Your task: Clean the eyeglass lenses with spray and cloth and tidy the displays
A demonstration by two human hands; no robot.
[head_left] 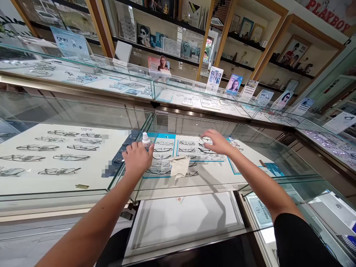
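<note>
My left hand (137,157) is closed around a small white bottle (146,138), whose capped top sticks up between thumb and fingers. It is over the glass display counter (155,185), near a joint between two panes. A crumpled cream cloth (179,167) lies on the glass to the right of that hand. Farther right, my right hand (217,141) reaches over the counter with fingers bent and thumb apart, nothing visible between them. Beneath the glass, rows of eyeglasses (162,150) lie on white and blue-edged display sheets, partly covered by the cloth and hands.
More eyeglasses (57,171) lie under the glass at left. Below the counter edge is a white drawer or tray (186,218). Behind runs a second glass showcase (111,83) with standing advert cards (233,84). A white box (333,209) is at the lower right.
</note>
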